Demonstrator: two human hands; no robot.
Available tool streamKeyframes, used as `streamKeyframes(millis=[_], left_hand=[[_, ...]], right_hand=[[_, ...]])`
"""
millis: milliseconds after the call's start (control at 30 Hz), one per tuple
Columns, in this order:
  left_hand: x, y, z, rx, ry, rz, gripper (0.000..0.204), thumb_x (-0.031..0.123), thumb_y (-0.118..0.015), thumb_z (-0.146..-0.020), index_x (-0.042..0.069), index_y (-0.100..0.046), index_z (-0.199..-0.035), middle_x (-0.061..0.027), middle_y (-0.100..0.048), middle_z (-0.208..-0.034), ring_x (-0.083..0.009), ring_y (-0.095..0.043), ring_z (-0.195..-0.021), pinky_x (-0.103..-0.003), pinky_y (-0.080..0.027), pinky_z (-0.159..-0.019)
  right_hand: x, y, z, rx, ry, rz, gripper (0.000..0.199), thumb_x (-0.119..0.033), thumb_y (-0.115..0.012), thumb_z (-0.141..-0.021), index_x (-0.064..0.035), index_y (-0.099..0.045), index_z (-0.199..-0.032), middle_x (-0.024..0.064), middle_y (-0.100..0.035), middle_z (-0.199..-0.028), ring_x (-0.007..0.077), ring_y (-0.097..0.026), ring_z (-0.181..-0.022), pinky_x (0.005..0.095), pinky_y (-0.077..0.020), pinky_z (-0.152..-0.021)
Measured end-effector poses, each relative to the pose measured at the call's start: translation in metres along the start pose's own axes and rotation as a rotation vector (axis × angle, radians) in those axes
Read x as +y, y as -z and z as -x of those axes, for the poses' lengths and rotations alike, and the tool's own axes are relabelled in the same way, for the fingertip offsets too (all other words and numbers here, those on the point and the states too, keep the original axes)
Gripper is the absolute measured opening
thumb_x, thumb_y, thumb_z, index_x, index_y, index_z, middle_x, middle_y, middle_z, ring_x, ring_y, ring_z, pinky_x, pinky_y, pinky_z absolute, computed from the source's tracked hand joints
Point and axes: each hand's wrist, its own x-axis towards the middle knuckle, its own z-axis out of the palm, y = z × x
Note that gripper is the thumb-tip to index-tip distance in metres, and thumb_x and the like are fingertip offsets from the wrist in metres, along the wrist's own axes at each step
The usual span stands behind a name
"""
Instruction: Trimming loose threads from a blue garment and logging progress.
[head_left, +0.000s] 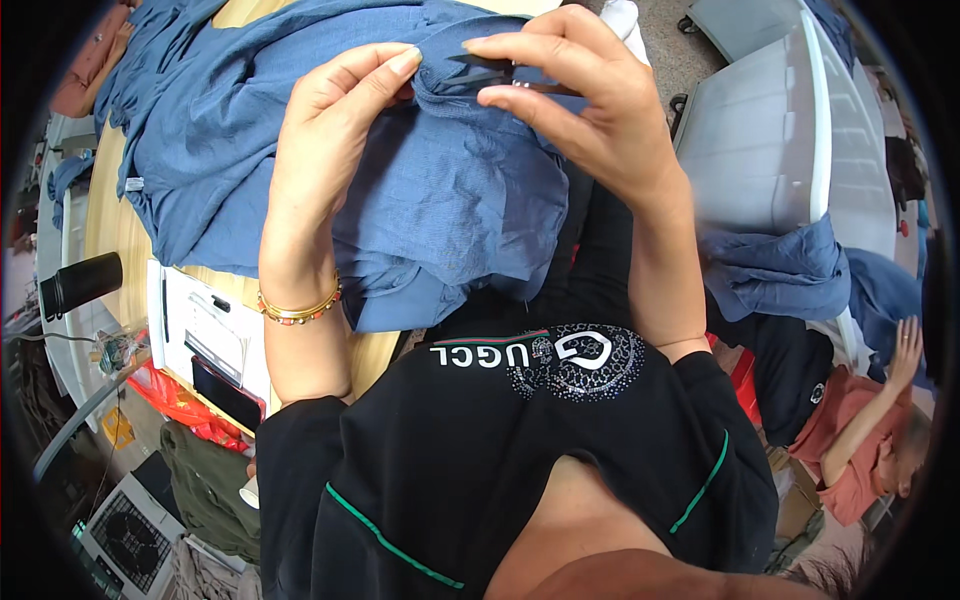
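Fingers [395,65] of the left hand [330,120] are pinching a fold of the blue garment [450,190] lying over the worktop [110,230], while the right hand [590,100] is gripping small dark snips [490,72] against the same fold.

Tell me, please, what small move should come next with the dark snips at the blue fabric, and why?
Probably a short snip at the pinched fold. The left hand pinches the blue garment up into a ridge, and the right hand holds small dark snips right at that ridge, tips toward the left fingers. What is being trimmed is too small to see.
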Motion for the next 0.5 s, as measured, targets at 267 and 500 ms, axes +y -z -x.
streamKeyframes(millis=[267, 500], left_hand=[[0.002, -0.007, -0.002, -0.032, -0.02, -0.049, 0.024, 0.019, -0.066, -0.102, -0.002, -0.075, -0.111, 0.0014, -0.068, -0.09, -0.0065, -0.058, -0.085, -0.022, -0.047, -0.08], [-0.001, -0.008, -0.001, -0.032, -0.041, -0.081, 0.024, 0.018, -0.065, -0.102, -0.003, -0.074, -0.109, 0.0015, -0.068, -0.091, -0.0059, -0.058, -0.085, -0.021, -0.047, -0.079]], right_hand=[[0.055, -0.025, -0.003, 0.286, 0.659, 0.346, 0.029, -0.012, -0.082, -0.079, -0.007, -0.074, -0.106, 0.009, -0.062, -0.09, 0.0279, -0.063, -0.08, 0.0368, -0.0521, -0.069], [0.052, -0.028, -0.003, 0.279, 0.607, 0.437, 0.022, -0.013, -0.08, -0.079, -0.0079, -0.074, -0.1, 0.0078, -0.062, -0.088, 0.0269, -0.065, -0.08, 0.037, -0.0525, -0.068]])
